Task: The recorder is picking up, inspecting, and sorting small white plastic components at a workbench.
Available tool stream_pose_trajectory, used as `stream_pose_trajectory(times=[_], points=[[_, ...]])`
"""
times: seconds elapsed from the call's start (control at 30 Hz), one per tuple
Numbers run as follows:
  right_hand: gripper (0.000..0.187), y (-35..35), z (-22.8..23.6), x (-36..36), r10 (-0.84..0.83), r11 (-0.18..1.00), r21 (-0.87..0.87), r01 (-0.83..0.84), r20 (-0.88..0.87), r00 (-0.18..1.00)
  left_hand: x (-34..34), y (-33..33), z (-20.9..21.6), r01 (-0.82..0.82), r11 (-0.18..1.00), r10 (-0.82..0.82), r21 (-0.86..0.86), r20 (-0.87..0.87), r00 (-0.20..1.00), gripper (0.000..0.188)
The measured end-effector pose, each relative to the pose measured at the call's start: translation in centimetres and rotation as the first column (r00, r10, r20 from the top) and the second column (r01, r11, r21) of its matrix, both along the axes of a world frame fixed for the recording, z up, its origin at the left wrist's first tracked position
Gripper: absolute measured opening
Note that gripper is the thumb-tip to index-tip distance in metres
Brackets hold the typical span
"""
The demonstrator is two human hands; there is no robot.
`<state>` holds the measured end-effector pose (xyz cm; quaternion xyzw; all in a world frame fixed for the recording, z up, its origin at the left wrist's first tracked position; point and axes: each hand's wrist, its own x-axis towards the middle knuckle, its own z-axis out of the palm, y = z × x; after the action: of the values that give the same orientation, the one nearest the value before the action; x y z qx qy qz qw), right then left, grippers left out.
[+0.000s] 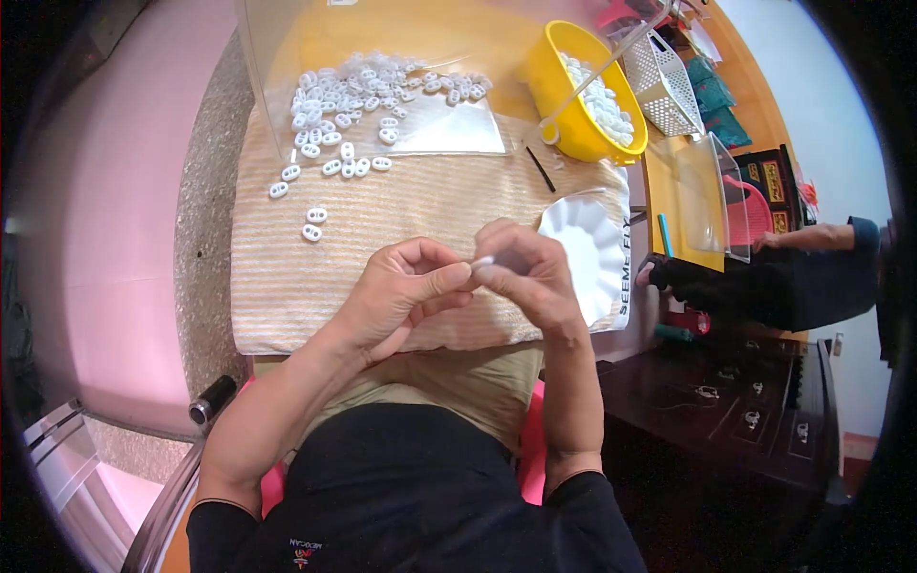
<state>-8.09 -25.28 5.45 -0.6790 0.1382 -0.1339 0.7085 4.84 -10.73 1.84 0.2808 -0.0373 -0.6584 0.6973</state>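
In front of my body, over the near part of a striped towel (287, 282), my hands meet at the fingertips. A small white plastic piece (485, 261) shows between them, mostly covered by fingers. My right hand (531, 277) pinches it with thumb and forefinger. The thumb and fingers of my left hand (406, 291) are closed at its other end. Farther off on the left, many white oval plastic pieces with two holes (330, 105) lie in a loose heap. Two of them (313, 224) lie apart, nearer to my left hand.
A yellow basin (549, 105) of white pieces stands far right. Beside my right hand is a white scalloped dish (583, 253). A thin black stick (541, 170) lies beyond it. A clear panel (263, 76) rises at the back. Another person (802, 272) is at the right.
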Motion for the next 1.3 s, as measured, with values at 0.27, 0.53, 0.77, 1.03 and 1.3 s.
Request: stream_pose_trajectory(times=[0.27, 0.53, 0.77, 1.03, 1.3], points=[[0.021, -10.5, 4.6, 0.0, -0.638, 0.486, -0.519, 0.703, 0.338, 0.691, 0.0, 0.1, -0.1, -0.041, 0.998, 0.037, 0.039, 0.103, 0.994, 0.01], [0.022, -15.4, 3.0, 1.1, -0.62, 0.168, -0.816, 0.554, 0.35, 0.703, 0.2, 0.0, -0.3, -0.104, 0.991, 0.094, 0.082, 0.119, 0.988, 0.01], [0.016, -5.2, -0.4, 8.8, -0.242, 0.553, -0.823, 0.131, -0.008, 0.97, 0.1, 0.3, -0.4, -0.163, 0.982, 0.153, 0.091, 0.108, 0.982, 0.009], [0.026, -3.2, -2.2, 13.8, -0.164, 0.401, -0.91, -0.107, -0.186, 0.969, 0.3, 0.4, -0.5, -0.217, 0.969, 0.203, 0.114, 0.124, 0.971, 0.009], [0.019, -3.3, -2.7, 13.7, -0.154, 0.33, -0.933, -0.142, -0.202, 0.967, 0.3, 0.4, 0.0, -0.237, 0.966, 0.225, 0.103, 0.118, 0.967, 0.01]])
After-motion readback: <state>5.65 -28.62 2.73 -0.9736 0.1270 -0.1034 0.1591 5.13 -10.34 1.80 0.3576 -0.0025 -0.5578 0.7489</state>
